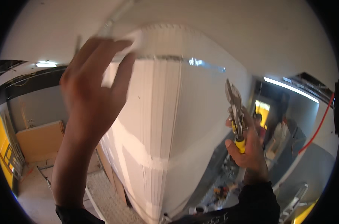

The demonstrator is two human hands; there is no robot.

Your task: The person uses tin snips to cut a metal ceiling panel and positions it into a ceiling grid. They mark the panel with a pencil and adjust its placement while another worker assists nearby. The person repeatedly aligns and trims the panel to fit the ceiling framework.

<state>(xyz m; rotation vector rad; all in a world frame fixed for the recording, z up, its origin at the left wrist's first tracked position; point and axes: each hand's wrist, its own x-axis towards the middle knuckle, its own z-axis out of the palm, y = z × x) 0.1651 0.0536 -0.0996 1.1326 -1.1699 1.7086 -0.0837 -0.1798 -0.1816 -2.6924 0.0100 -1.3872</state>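
My right hand (253,147) is wrapped round the yellow handles of a pair of tin snips (235,106), whose metal blades point upward. The snips are held apart from the wall, to the right of its corner. At the upper left, my left hand (91,87) is raised in front of the wall, slightly blurred. Its thumb and forefinger are spread with a gap between them, and I see nothing held there. Between my hands stands a pale rounded wall corner (154,123) faced with ribbed vertical strips. A shiny metal strip (208,65) runs across its upper part, below the ceiling.
Brown boards (40,140) lean against the grey wall at the left. A ladder (294,201) is at the lower right, near a hanging red cable (319,125). Another person (260,125) is in the background at right. Assorted items (222,190) lie on the floor below.
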